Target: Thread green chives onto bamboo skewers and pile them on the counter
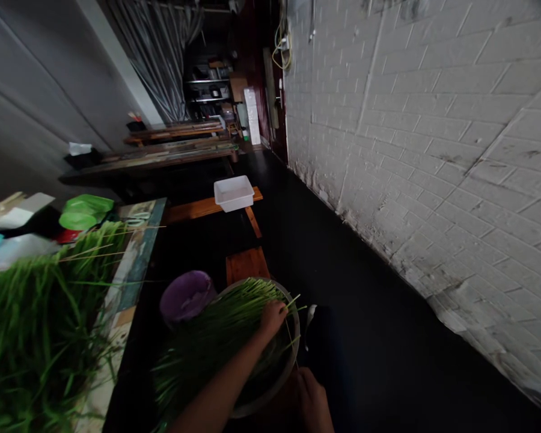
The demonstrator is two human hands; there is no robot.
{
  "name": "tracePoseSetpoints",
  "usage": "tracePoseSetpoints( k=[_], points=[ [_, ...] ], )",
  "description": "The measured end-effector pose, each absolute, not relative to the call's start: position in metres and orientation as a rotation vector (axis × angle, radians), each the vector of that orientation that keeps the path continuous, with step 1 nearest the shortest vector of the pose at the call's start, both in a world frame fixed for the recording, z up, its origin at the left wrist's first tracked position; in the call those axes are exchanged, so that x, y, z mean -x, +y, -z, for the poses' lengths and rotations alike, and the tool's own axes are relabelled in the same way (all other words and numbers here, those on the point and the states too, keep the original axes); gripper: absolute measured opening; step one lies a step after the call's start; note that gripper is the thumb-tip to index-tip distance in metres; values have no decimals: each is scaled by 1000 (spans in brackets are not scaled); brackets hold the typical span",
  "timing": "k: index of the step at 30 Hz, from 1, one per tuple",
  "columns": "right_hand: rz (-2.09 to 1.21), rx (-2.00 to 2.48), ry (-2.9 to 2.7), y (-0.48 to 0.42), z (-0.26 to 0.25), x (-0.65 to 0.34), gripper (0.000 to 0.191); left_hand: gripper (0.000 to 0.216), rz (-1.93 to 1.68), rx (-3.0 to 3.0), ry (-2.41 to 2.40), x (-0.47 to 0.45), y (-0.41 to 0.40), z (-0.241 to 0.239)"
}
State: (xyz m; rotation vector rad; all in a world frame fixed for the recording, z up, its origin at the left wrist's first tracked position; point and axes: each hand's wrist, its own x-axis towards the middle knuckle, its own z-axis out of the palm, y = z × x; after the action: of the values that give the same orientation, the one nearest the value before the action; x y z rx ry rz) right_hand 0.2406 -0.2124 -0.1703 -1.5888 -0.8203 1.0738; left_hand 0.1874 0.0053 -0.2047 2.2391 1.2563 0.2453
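- Right hand (313, 400) is low beside the basin (296, 355) rim, below the left fingers (280, 313); if its own fingers are apart, I cannot tell.
- Chives (216, 337) lie in the basin, under the left hand (273, 316).
- Better, I think, to pinch only few stalks near the ends and keep the basin steady.
- Left fingers are curled together on the chives.

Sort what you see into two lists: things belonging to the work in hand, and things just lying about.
In use: left hand gripping green stalks; metal bowl holding them; right hand by its rim; probably the heap of greens on the table.
Lying about: purple bucket; white tub; wooden bench; green bag.
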Motion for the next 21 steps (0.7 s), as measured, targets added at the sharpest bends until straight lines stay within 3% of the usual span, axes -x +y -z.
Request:
tracePoseSetpoints(
  k=[3, 9, 21],
  points=[
    [-1080, 1579, -855, -212, 167, -246, 48, 17, -436, -1894, 1182, -175, 8, 195],
    [-1049, 1631, -1009, -206, 154, -254, 44, 52, -395, -1227, 967, -137, -11, 155],
    [-998, 1610, -1221, -200, 133, -243, 39, 45, -445, -990, 906, -118, -35, 133]
  ],
)
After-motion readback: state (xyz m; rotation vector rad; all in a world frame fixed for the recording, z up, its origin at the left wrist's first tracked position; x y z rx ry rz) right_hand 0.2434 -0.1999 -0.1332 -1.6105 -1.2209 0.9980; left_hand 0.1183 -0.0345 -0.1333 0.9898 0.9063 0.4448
